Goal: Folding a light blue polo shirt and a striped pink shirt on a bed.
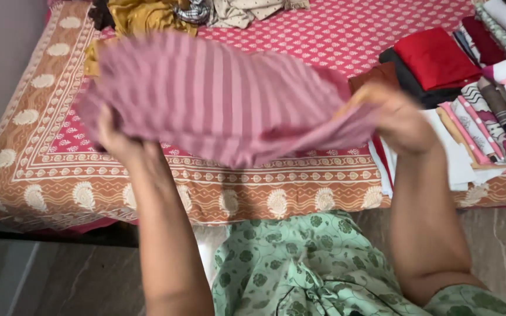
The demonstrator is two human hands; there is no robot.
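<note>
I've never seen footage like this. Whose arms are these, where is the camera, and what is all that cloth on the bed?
There is no machine here: the arms belong to a person wearing a camera on the head, so the single picture looks down at their own hands. The left hand and right hand each grip one end of a dusty pink striped cloth, holding it spread in the air above a bed. The bed wears a red and orange block-printed bedsheet. On its right side lie folded clothes in red, black, white and patterned fabrics. At the far edge sits a loose heap of unfolded garments, mustard yellow and beige. Below, the person's green leaf-print garment shows.
</note>
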